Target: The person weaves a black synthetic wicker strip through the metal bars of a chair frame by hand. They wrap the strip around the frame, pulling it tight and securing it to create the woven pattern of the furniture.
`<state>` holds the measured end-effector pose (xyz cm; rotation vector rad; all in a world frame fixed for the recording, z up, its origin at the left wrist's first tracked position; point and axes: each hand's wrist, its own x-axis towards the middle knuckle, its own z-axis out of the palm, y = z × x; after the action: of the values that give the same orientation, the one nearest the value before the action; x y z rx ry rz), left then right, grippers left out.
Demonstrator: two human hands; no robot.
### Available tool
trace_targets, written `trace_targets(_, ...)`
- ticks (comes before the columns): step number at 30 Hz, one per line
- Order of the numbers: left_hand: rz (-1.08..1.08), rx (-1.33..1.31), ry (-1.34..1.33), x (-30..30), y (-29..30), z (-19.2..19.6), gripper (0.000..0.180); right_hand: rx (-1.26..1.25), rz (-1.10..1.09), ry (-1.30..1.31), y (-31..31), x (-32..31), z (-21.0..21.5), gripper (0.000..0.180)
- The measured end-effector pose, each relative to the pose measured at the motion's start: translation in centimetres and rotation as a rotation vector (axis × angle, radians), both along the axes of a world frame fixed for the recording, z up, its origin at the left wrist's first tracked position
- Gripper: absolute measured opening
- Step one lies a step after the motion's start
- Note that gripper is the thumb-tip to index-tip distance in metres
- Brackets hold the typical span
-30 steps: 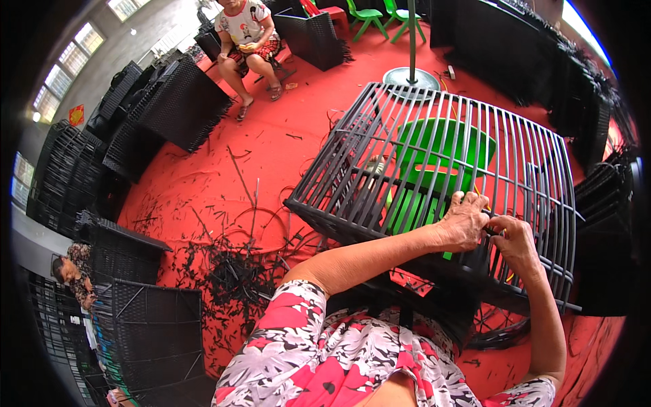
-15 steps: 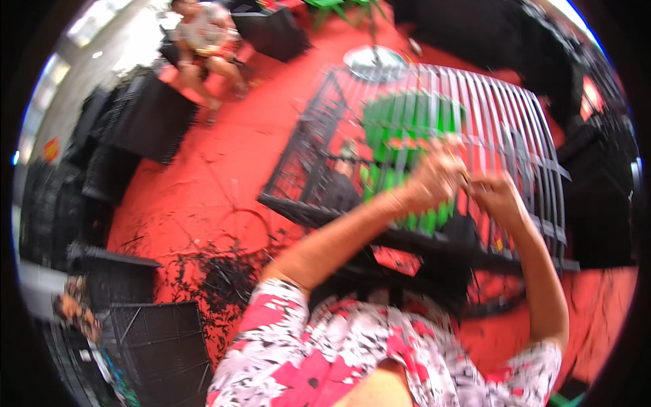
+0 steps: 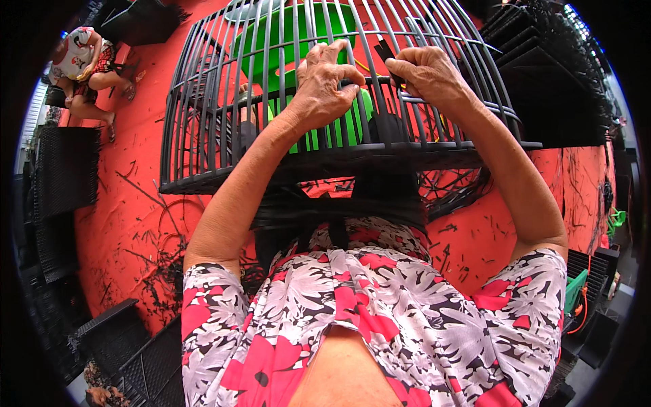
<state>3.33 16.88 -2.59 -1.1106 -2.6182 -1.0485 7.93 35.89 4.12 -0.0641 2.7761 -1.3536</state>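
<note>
Frame (image 3: 224,129) has come closer; ribs run away from hands (image 3: 325,85).

green chair (image 3: 298,41) behind bars, frame (image 3: 203,102) top cut off

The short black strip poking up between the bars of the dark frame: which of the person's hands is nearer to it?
Right. The right hand pinches the black strip at its fingertips, while the left hand grips the bars of the frame just beside it.
</note>
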Motion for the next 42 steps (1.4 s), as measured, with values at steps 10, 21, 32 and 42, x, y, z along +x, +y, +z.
trace_targets(10, 0.104, -0.066, -0.004, -0.4, -0.3, -1.1, 0.017, 0.142, 0.199, -0.084, -0.8, 0.1, -0.3, 0.035)
trace_targets(21, 0.032, -0.061, 0.049, -0.4, -0.3, -2.1, 0.034, 0.15, 0.03, -0.52, -2.2, -1.6, -0.1, 0.018)
trace_targets(32, -0.094, 0.0, -0.099, -0.8, -0.7, -1.3, 0.012, 0.545, 0.379, -0.158, -2.4, -2.3, -1.6, 0.032)
trace_targets(42, -0.019, 0.254, -0.06, 0.1, -2.5, 5.1, 0.004, 0.021, 0.255, 0.069, -3.8, -0.7, -0.2, 0.028)
